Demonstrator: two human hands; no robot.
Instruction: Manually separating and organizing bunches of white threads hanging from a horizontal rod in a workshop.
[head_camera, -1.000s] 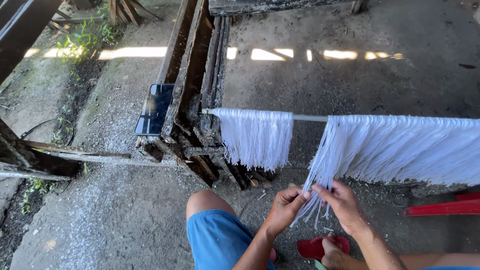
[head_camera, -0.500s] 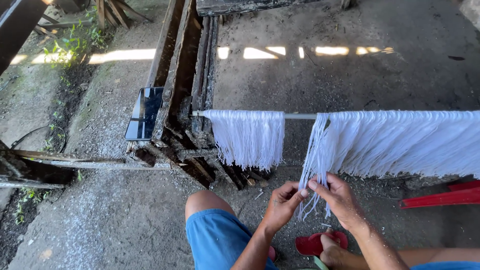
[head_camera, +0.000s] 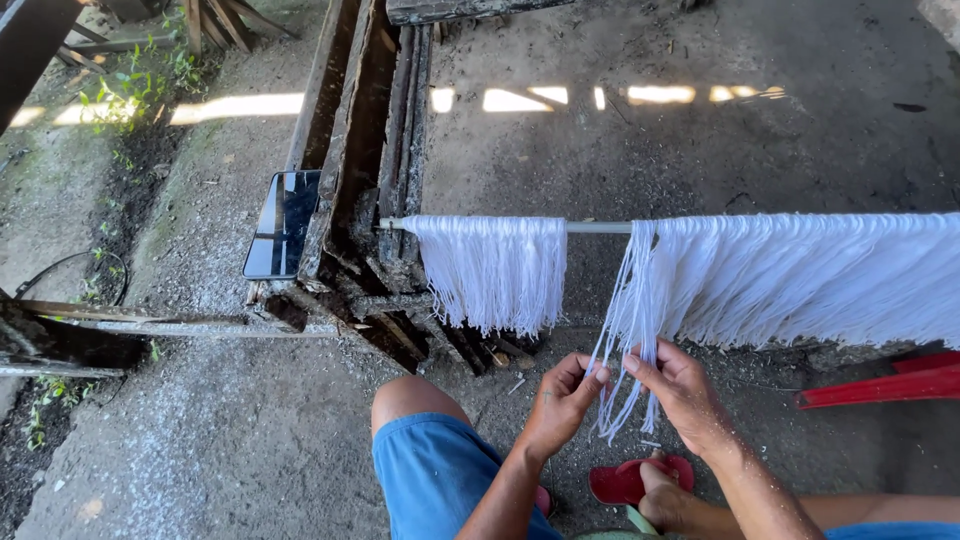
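Note:
White threads hang in a fringe from a thin horizontal rod (head_camera: 598, 227). A short bunch (head_camera: 492, 268) hangs at the left, a wide mass (head_camera: 810, 275) at the right. From the wide mass's left edge a loose strand group (head_camera: 625, 330) falls toward me. My left hand (head_camera: 562, 402) pinches these strands at their lower end. My right hand (head_camera: 682, 392) grips the same strands just to the right, fingers closed on them. Both hands sit close together below the rod, above my knee in blue shorts (head_camera: 440, 480).
A dark wooden frame (head_camera: 355, 190) holds the rod's left end, and a phone (head_camera: 285, 222) leans on it. Wooden beams (head_camera: 70, 335) lie at the left. A red sandal (head_camera: 625, 480) is on my foot; a red plastic object (head_camera: 885, 385) lies right. The floor is rough concrete.
The view shifted slightly, so the frame and rod sit a little lower and further left. My hands have stayed on the loose strands, working them near the ends.

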